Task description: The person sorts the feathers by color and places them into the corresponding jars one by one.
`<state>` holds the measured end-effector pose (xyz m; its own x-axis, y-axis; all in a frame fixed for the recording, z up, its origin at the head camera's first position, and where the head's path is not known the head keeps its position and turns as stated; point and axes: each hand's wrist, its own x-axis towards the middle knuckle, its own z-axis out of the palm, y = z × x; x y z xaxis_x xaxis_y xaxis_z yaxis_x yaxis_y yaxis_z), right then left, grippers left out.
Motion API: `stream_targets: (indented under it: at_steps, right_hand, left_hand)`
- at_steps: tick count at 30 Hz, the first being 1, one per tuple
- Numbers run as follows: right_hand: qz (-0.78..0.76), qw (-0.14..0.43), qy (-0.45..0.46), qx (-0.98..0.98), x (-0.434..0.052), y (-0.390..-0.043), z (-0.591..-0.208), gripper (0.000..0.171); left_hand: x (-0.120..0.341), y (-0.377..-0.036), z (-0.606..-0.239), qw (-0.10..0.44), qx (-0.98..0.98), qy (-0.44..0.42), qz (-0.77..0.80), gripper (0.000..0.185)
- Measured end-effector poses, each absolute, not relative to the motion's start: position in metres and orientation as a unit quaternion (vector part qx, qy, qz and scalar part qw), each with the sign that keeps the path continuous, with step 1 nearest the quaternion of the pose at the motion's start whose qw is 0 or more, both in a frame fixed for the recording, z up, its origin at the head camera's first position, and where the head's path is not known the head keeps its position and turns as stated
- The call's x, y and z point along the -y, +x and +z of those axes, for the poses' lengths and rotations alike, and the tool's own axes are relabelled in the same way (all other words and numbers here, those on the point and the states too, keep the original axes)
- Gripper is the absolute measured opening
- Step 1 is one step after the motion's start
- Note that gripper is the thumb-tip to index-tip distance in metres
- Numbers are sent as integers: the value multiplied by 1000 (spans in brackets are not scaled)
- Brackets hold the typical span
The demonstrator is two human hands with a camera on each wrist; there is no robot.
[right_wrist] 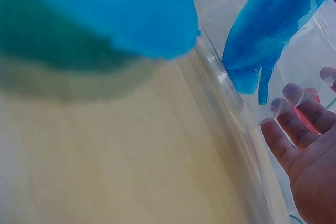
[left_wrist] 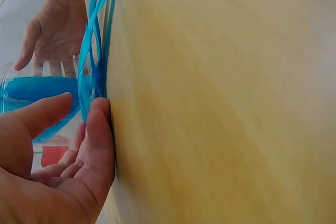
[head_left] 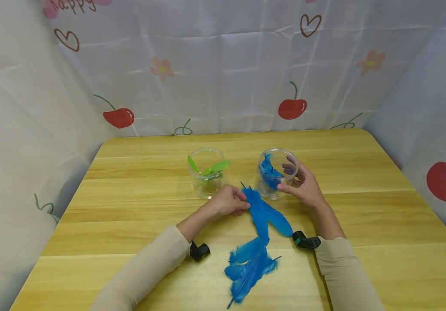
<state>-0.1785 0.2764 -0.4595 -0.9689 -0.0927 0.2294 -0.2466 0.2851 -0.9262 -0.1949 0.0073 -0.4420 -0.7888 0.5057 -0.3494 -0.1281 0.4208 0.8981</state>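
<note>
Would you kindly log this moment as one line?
left hand: pinches blue feather | right hand: holds jar with blue feathers | table: loose blue feathers

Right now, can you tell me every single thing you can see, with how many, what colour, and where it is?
Table: one, light wood, under everything.
Jar with blue feathers: one, clear, middle of the table, right of the other jar.
Jar with green feathers: one, clear, left of the blue jar.
Loose blue feathers: a small heap, exact count hard to tell, on the table between the arms.
Patterned cloth: white with red cherries, hearts and flowers, walls the table on three sides.
Wrist cameras: two, black, one on each wrist.
Sleeves: two, beige.
Left hand: one, pinches the top end of a loose blue feather.
Right hand: one, holds the side of the blue jar.
</note>
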Motion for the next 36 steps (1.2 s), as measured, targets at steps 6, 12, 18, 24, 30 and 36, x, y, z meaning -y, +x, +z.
stream_targets:
  at_steps: [6,12,18,24,30,36]
  right_hand:
    - [590,67,111,797,-277,-179,-460,80]
    - [592,65,107,796,-277,-177,-460,80]
    - [589,65,103,799,-277,-178,-461,80]
    - [592,62,102,797,-276,-179,-460,79]
    - [592,62,105,797,-276,-180,-459,80]
    - [590,62,105,798,-276,-179,-459,80]
  left_hand:
    - [-8,-195,-442,313,-791,110,514,14]
    - [-11,-194,-443,312,-801,107,501,18]
    - [-14,-192,-443,306,-804,121,495,21]
    - [-12,-192,-444,303,-804,123,496,20]
    - [-10,-191,-445,307,-783,123,526,17]
    - [-9,-188,-443,292,-763,123,563,13]
